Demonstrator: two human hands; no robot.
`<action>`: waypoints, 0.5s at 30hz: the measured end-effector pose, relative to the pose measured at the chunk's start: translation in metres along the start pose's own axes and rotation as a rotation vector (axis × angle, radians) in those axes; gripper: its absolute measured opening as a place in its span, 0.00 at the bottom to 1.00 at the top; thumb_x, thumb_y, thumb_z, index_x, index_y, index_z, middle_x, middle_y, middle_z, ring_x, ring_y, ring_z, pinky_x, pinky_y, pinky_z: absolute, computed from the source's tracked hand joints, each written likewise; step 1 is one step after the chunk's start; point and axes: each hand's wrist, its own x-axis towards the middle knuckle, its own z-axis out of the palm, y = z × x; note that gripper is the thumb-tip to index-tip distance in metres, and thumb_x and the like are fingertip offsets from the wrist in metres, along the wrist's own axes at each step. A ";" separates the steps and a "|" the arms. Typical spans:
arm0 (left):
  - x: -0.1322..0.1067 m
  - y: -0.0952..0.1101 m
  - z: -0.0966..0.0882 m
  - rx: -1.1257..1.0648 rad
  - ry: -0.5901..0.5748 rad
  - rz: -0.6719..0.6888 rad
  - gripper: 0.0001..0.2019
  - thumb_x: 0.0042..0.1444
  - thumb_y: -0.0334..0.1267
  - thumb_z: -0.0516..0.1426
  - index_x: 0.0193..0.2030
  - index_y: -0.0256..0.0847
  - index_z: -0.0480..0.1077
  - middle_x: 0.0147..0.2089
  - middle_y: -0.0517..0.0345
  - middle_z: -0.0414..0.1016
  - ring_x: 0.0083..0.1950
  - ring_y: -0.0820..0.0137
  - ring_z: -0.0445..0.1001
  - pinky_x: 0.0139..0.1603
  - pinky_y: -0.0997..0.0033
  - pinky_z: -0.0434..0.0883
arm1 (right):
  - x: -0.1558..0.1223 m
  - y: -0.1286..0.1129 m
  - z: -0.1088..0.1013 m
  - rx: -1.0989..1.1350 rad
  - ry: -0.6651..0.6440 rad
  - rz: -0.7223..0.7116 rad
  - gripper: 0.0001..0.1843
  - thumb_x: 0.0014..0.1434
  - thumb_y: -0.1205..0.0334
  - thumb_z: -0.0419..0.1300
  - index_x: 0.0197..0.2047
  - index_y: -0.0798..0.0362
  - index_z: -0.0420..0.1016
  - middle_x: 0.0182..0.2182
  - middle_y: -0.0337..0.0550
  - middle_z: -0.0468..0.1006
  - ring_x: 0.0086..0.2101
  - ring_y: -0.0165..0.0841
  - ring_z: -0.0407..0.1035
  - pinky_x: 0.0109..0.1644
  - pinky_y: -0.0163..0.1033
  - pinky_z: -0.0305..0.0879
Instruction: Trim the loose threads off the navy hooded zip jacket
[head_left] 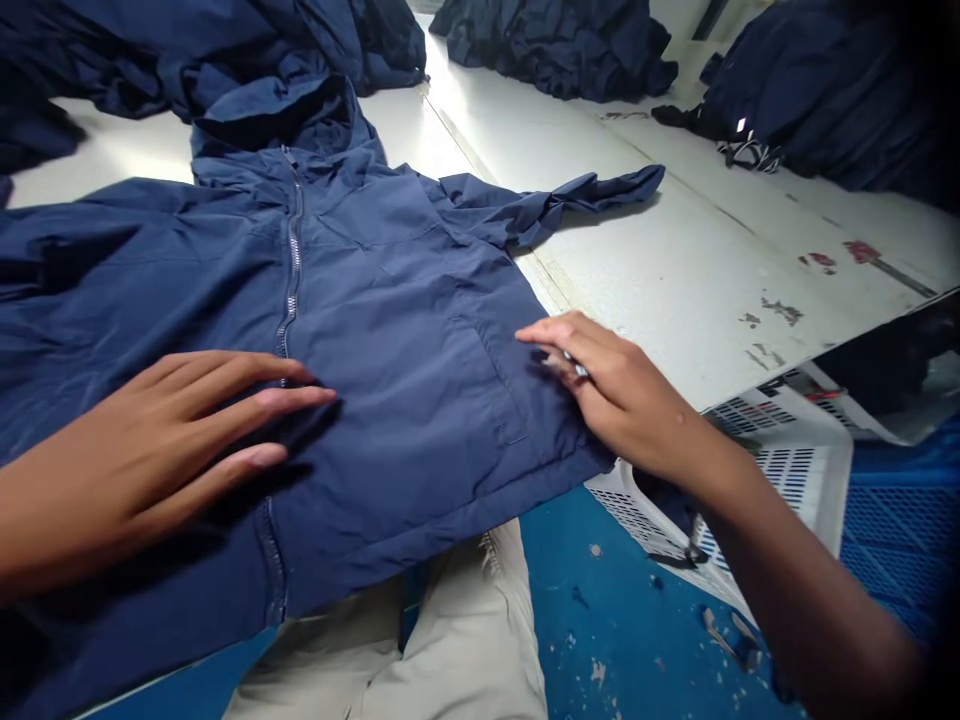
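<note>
Jacket, head view: a dark blue jacket (405,370) is spread on the white table (697,280), from the middle out to 9 o'clock; its hood (255,110) is pointed between 10 and 11, one sleeve (592,195) between 1 and 2.
Zip: the zip (294,250) is seen at 10 o'clock, closed along its upper part.
Left hand: the left hand (165,440) is held near 9 o'clock over the zip, fingers loosely spread, nothing gripped; contact cannot be told.
Right hand: the right hand (630,390) is placed at 3 o'clock by the jacket's edge, forefinger extended, other fingers curled; whether anything is gripped cannot be told.
Basket: a white basket (823,480) is seen between 3 and 4.
</note>
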 end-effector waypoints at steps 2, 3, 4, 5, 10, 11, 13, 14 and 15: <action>0.028 0.014 0.002 0.039 -0.052 0.145 0.24 0.73 0.40 0.54 0.73 0.62 0.63 0.72 0.63 0.67 0.69 0.56 0.67 0.73 0.51 0.57 | 0.029 0.005 -0.001 0.014 0.069 -0.049 0.27 0.65 0.78 0.48 0.62 0.53 0.73 0.56 0.49 0.78 0.55 0.39 0.72 0.59 0.48 0.69; 0.043 0.021 0.005 0.061 -0.071 0.209 0.25 0.73 0.40 0.53 0.75 0.59 0.61 0.75 0.58 0.64 0.72 0.55 0.65 0.73 0.50 0.57 | 0.046 0.008 0.000 0.023 0.088 -0.060 0.25 0.66 0.77 0.48 0.60 0.53 0.74 0.54 0.48 0.79 0.53 0.39 0.74 0.57 0.46 0.69; 0.057 0.027 0.009 0.082 -0.080 0.264 0.25 0.74 0.42 0.52 0.76 0.57 0.59 0.77 0.55 0.61 0.74 0.54 0.63 0.75 0.48 0.57 | 0.063 0.012 0.002 0.027 0.094 -0.062 0.24 0.67 0.76 0.48 0.59 0.53 0.74 0.52 0.48 0.80 0.50 0.38 0.75 0.55 0.44 0.70; 0.070 0.031 0.015 0.099 -0.086 0.311 0.26 0.75 0.44 0.51 0.77 0.56 0.58 0.78 0.52 0.59 0.75 0.53 0.61 0.76 0.46 0.56 | 0.080 0.016 0.006 0.018 0.081 -0.062 0.22 0.67 0.75 0.48 0.58 0.53 0.75 0.48 0.47 0.81 0.46 0.38 0.76 0.52 0.43 0.70; 0.101 0.038 0.041 0.133 -0.083 0.302 0.24 0.75 0.47 0.50 0.75 0.62 0.60 0.79 0.48 0.58 0.80 0.52 0.56 0.77 0.34 0.54 | 0.141 0.038 0.030 -0.161 -0.011 -0.029 0.20 0.68 0.72 0.49 0.57 0.51 0.75 0.47 0.46 0.84 0.44 0.40 0.77 0.47 0.40 0.67; 0.102 0.038 0.043 0.125 -0.073 0.290 0.24 0.74 0.47 0.51 0.75 0.63 0.61 0.78 0.47 0.58 0.80 0.52 0.56 0.77 0.33 0.55 | 0.146 0.042 0.035 -0.210 -0.009 -0.011 0.20 0.69 0.71 0.49 0.57 0.50 0.75 0.47 0.46 0.84 0.45 0.41 0.78 0.47 0.40 0.67; 0.099 0.037 0.045 0.106 -0.057 0.278 0.24 0.73 0.45 0.52 0.74 0.63 0.63 0.77 0.46 0.60 0.79 0.51 0.57 0.76 0.31 0.57 | 0.150 0.048 0.043 -0.302 -0.032 0.000 0.20 0.68 0.70 0.51 0.57 0.49 0.76 0.46 0.46 0.85 0.45 0.42 0.78 0.45 0.41 0.65; 0.098 0.037 0.045 0.095 -0.052 0.284 0.24 0.73 0.44 0.53 0.74 0.62 0.64 0.76 0.45 0.62 0.78 0.50 0.59 0.75 0.30 0.58 | 0.149 0.050 0.046 -0.339 -0.052 -0.014 0.20 0.68 0.70 0.51 0.57 0.48 0.75 0.47 0.45 0.85 0.45 0.43 0.78 0.44 0.41 0.64; 0.096 0.037 0.044 0.083 -0.049 0.303 0.24 0.72 0.42 0.53 0.73 0.61 0.64 0.74 0.46 0.65 0.76 0.50 0.62 0.75 0.31 0.59 | 0.147 0.052 0.048 -0.366 -0.071 -0.037 0.19 0.68 0.70 0.52 0.58 0.48 0.75 0.48 0.44 0.85 0.46 0.43 0.78 0.44 0.41 0.63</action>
